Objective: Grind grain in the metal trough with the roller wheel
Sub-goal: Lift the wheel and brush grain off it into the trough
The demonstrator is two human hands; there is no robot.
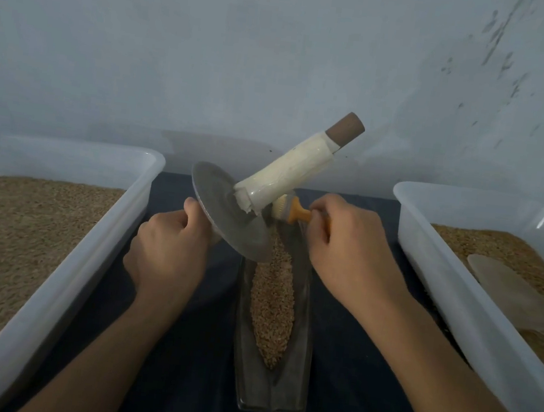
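Observation:
A narrow metal trough lies lengthwise on the dark cloth, with a strip of grain along its middle. The roller wheel, a grey metal disc, is tilted up over the trough's far end. Its cream-wrapped handle with a brown tip points up and to the right. My left hand grips the handle on the disc's hidden left side, thumb at the rim. My right hand pinches a small orange-handled brush, whose pale bristles touch the disc near its hub.
A white plastic tub full of grain stands at the left. Another white tub of grain at the right holds a pale scoop. Dark blue cloth covers the table; a pale wall stands close behind.

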